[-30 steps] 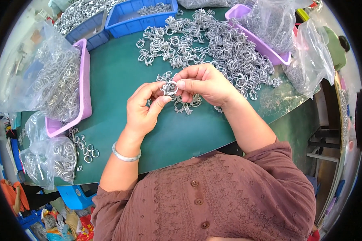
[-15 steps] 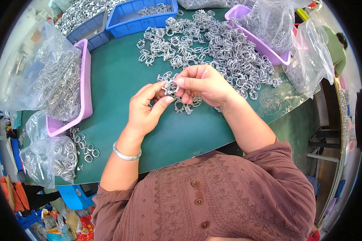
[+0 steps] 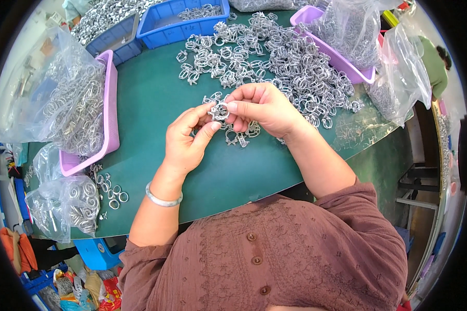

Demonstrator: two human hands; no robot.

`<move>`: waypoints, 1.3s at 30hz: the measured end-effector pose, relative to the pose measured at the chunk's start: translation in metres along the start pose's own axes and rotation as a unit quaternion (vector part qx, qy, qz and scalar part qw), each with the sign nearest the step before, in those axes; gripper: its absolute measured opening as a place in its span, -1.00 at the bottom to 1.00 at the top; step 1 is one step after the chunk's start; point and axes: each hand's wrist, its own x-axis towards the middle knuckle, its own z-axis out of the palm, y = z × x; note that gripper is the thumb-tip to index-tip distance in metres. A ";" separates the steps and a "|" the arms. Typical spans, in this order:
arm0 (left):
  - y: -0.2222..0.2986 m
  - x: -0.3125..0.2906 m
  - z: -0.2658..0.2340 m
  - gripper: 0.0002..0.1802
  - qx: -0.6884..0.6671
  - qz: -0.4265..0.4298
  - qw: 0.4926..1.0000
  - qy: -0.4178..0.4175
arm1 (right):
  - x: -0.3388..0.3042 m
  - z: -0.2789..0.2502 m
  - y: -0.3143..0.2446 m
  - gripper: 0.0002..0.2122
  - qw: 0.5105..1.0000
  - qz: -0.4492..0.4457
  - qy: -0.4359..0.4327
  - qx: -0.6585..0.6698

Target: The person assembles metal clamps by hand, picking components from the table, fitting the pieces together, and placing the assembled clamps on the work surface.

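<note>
Left hand (image 3: 185, 139) and right hand (image 3: 267, 110) pinch metal ring (image 3: 224, 112) between them, nearside of ring pile (image 3: 306, 72). Blue bin (image 3: 184, 35) beyond pile, leftward.

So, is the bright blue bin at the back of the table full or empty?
Partly filled: metal rings lie toward the right of the blue bin, while its bottom shows bare at left.

Workshop, heaped metal rings (image 3: 307, 70), blue bins (image 3: 187, 34)
</note>
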 end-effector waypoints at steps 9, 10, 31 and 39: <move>0.005 -0.001 0.000 -0.64 -0.056 -0.031 0.998 -0.015 | -0.001 -0.002 0.001 -0.86 1.000 -0.015 -0.007 -0.023; 0.006 -0.001 0.000 -0.63 -0.057 -0.031 0.998 -0.022 | 0.000 -0.002 0.001 -0.86 1.000 -0.016 -0.009 -0.023; 0.014 0.000 0.000 -0.62 -0.125 -0.052 0.991 0.002 | 0.001 -0.003 0.006 -0.85 0.995 -0.076 -0.054 -0.031; 0.014 0.001 0.002 -0.54 -0.130 -0.048 0.990 0.005 | 0.003 -0.001 0.006 -0.76 0.993 -0.103 -0.042 -0.029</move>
